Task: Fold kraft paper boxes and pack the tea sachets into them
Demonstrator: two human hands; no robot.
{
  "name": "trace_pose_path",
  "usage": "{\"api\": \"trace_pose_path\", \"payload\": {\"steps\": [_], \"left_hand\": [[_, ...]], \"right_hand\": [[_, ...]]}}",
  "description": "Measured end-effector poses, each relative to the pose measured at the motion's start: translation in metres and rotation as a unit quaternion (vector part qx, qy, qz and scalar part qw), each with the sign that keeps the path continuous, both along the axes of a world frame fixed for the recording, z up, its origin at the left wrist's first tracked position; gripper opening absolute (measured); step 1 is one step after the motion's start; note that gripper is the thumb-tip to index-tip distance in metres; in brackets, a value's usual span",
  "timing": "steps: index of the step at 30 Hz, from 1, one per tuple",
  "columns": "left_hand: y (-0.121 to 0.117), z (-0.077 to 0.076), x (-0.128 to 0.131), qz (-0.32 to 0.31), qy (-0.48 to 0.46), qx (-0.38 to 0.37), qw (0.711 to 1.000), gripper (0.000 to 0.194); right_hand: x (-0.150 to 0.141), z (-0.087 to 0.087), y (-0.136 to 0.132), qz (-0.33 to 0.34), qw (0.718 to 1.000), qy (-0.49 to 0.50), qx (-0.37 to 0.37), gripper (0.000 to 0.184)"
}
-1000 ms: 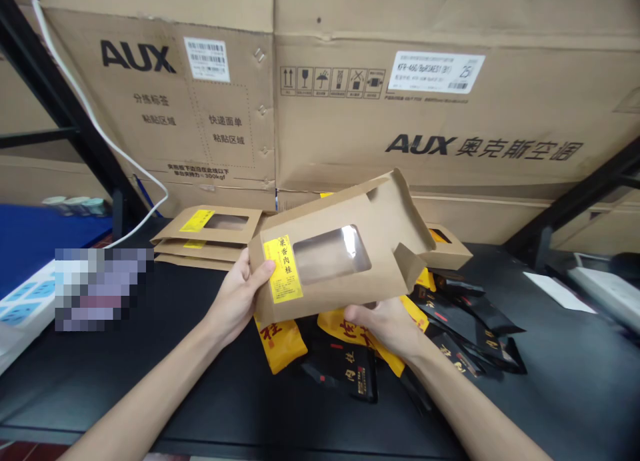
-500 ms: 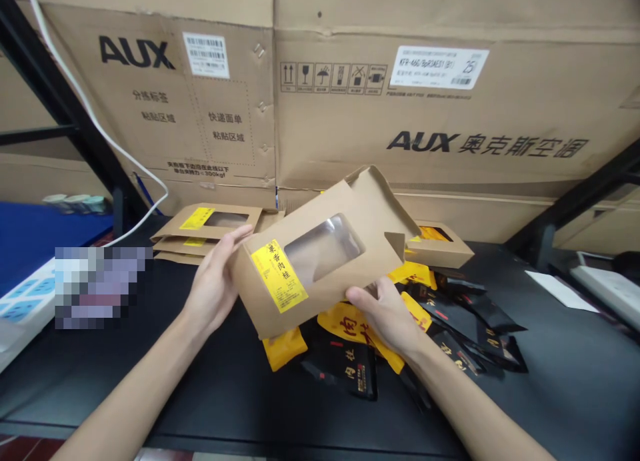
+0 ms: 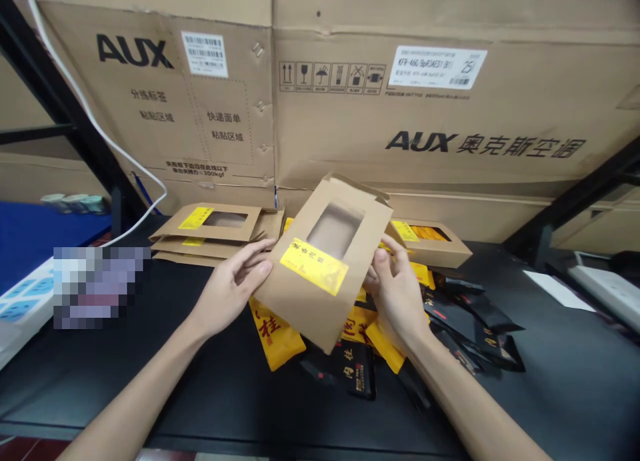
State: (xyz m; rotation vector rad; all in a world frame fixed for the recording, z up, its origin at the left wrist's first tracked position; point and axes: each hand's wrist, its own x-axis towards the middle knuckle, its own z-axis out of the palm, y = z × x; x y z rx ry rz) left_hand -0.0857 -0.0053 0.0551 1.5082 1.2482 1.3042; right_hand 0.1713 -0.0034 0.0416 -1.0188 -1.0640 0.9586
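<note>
Tilted above the shelf is a brown kraft paper box (image 3: pixel 310 308) with a clear window and a yellow label, its open end facing away from me. My left hand (image 3: pixel 233 284) grips its left edge, thumb near the label. On the other side my right hand (image 3: pixel 397 281) is closed at the box's right edge, fingers partly hidden behind it. Under the box lie yellow pouches (image 3: pixel 280 338) and black pouches (image 3: pixel 360 374) with printed characters. More black pouches (image 3: pixel 457 318) are heaped right of my right hand.
Flat kraft boxes (image 3: pixel 210 234) are stacked at the back left. A filled windowed box (image 3: pixel 435 251) stands at the back right. Large cartons (image 3: pixel 340 141) wall off the rear. A power strip (image 3: pixel 30 301) and white cable (image 3: pixel 117 151) run along the left; a white paper (image 3: pixel 557 291) lies right.
The kraft box has turned so its open end swings from the right to the far side. My right hand has risen from its lower edge to its right side.
</note>
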Motion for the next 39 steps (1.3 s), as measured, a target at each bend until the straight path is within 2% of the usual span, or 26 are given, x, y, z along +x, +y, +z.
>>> {"api": "trace_pose_path", "payload": {"steps": [1, 3, 5, 7, 12, 15, 18, 26, 29, 33, 36, 39], "left_hand": [[-0.001, -0.001, 0.001, -0.005, 0.013, 0.005, 1.0, 0.049], [-0.002, -0.004, 0.0, -0.013, 0.051, 0.019, 0.998, 0.051], [-0.002, -0.008, -0.003, -0.025, 0.089, 0.041, 0.995, 0.051], [-0.001, -0.011, -0.007, -0.044, 0.114, 0.064, 0.99, 0.051], [0.002, -0.014, -0.016, -0.077, 0.18, 0.088, 0.977, 0.057], [0.004, -0.014, -0.016, -0.085, 0.2, 0.108, 0.97, 0.062], [0.005, -0.015, -0.014, -0.103, 0.198, 0.135, 0.965, 0.066], [0.007, -0.02, -0.014, -0.022, 0.202, 0.227, 0.952, 0.065], [0.01, -0.023, -0.012, -0.02, 0.152, 0.231, 0.961, 0.057], [0.012, -0.029, -0.006, -0.048, 0.061, 0.195, 0.978, 0.041], [0.01, -0.033, -0.001, -0.066, 0.049, 0.182, 0.98, 0.044], [0.008, -0.032, 0.001, -0.083, 0.041, 0.172, 0.981, 0.045]], "right_hand": [[0.002, 0.001, 0.0, -0.03, 0.999, -0.016, 0.01, 0.068], [0.004, 0.003, -0.001, -0.055, 0.995, -0.077, 0.038, 0.056], [0.005, 0.006, -0.004, -0.038, 0.987, -0.139, 0.066, 0.041], [0.006, 0.006, -0.006, -0.013, 0.979, -0.183, 0.089, 0.034], [0.014, 0.002, -0.006, 0.025, 0.941, -0.278, 0.189, 0.046], [0.02, 0.002, -0.005, 0.032, 0.917, -0.324, 0.229, 0.053], [0.022, 0.005, -0.006, 0.047, 0.905, -0.338, 0.255, 0.059], [0.022, 0.003, -0.008, 0.06, 0.868, -0.414, 0.267, 0.076], [0.02, 0.001, -0.009, 0.07, 0.856, -0.439, 0.264, 0.09], [0.015, -0.004, -0.007, 0.055, 0.862, -0.433, 0.259, 0.092], [0.013, -0.008, -0.003, 0.046, 0.884, -0.384, 0.263, 0.083], [0.014, -0.011, 0.0, 0.043, 0.891, -0.362, 0.269, 0.077]]}}
